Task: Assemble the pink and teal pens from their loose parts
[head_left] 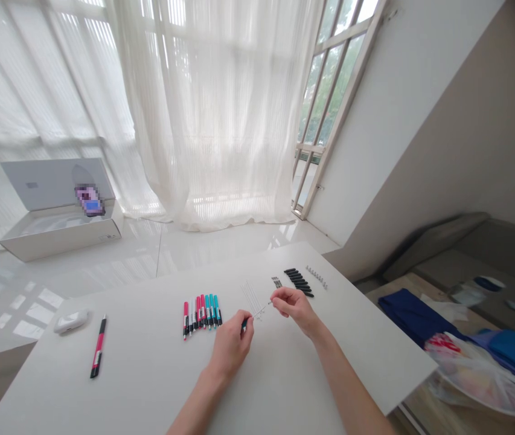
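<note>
One blue pen part [244, 324] is gripped in the left hand [233, 337], above the worktop [148, 338] and short of its far edge; a thin white rod [258, 312] is pointed from there at the right hand [295, 307], in whose fingertips a piece [270, 302] too small to identify is pinched. The rod is probably best held steady, with the piece kept squarely in line with its tip and squeezed only lightly. Loose rods [251, 296] are laid just beyond, black tubes [299, 283] near the far right corner.

Daylight is filtered by white curtains [225, 115], upper left and centre; upper right, a window [332, 90] is flanked by a pale wall [406, 90].
</note>
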`<state>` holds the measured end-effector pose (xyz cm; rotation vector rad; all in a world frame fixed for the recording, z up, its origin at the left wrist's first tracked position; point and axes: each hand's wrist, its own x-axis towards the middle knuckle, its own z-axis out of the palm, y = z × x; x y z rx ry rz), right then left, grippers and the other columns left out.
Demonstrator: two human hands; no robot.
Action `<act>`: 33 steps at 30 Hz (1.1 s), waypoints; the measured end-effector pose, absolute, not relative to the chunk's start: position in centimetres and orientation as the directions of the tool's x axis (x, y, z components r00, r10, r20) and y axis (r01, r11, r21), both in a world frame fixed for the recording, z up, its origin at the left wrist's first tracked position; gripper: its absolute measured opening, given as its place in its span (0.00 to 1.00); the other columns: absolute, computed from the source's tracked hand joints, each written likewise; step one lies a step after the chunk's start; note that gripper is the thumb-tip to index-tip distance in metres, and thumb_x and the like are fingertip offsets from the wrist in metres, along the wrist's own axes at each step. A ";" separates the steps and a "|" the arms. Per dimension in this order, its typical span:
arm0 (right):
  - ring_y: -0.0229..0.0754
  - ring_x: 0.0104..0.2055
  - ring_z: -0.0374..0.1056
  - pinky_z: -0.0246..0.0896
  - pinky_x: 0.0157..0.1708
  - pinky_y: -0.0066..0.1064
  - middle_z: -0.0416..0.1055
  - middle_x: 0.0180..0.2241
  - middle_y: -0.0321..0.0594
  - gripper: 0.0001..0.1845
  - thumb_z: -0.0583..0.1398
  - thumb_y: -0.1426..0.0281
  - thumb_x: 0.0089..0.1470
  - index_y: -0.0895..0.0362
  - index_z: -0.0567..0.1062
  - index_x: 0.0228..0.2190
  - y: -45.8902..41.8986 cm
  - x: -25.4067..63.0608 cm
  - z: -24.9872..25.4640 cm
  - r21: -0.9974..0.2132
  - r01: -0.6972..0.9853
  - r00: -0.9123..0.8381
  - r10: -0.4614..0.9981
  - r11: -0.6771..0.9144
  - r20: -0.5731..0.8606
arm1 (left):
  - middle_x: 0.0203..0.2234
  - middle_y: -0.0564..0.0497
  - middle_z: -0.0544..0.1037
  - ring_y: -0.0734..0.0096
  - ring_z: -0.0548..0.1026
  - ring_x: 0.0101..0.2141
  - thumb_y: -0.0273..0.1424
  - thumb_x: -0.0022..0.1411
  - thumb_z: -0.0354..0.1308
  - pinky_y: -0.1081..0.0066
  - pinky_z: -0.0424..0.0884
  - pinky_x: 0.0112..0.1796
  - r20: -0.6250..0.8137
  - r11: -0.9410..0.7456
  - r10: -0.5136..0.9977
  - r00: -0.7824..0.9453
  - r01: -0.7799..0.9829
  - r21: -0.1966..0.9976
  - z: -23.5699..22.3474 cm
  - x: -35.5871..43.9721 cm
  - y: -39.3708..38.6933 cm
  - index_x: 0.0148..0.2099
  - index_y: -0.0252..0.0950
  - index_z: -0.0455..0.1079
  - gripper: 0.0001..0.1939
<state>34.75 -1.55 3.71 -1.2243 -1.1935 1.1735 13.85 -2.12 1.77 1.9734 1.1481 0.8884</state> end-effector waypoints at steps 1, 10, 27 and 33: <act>0.32 0.19 0.54 0.48 0.18 0.27 0.63 0.17 0.32 0.11 0.66 0.62 0.43 0.57 0.76 0.24 -1.6 34.6 3.8 -1.000 0.014 0.029 1.000 0.008 0.008 | 0.23 0.54 0.70 0.74 0.65 0.22 0.36 0.65 0.45 0.76 0.59 0.27 0.217 -0.383 0.899 0.381 0.442 0.811 1.8 13.9 -2.1 0.35 0.38 0.66 0.11; 0.32 0.21 0.56 0.49 0.19 0.27 0.67 0.20 0.34 0.11 0.65 0.62 0.44 0.58 0.76 0.25 -1.6 33.9 3.7 -0.997 0.074 -0.061 0.998 -0.026 -0.031 | 0.24 0.54 0.72 0.74 0.66 0.23 0.35 0.65 0.45 0.76 0.60 0.28 0.219 -0.395 0.891 0.397 0.441 0.806 1.6 13.9 -2.1 0.36 0.39 0.67 0.11; 0.39 0.25 0.62 0.56 0.26 0.30 0.70 0.24 0.38 0.20 0.59 0.53 0.50 0.57 0.76 0.33 -1.2 36.9 3.2 -0.916 0.397 0.159 0.978 0.063 0.136 | 0.25 0.53 0.74 0.75 0.67 0.24 0.36 0.67 0.44 0.77 0.62 0.28 0.276 -0.460 0.871 0.407 0.474 0.751 1.5 13.8 -2.3 0.36 0.37 0.67 0.13; 0.44 0.26 0.65 0.55 0.26 0.33 0.73 0.24 0.40 0.14 0.56 0.57 0.50 0.53 0.75 0.26 -1.7 42.7 1.3 -0.617 0.744 0.470 0.857 -0.256 0.211 | 0.25 0.53 0.73 0.76 0.67 0.23 0.37 0.67 0.44 0.77 0.62 0.27 0.281 -0.471 0.864 0.417 0.476 0.743 1.2 13.7 -2.2 0.37 0.37 0.67 0.13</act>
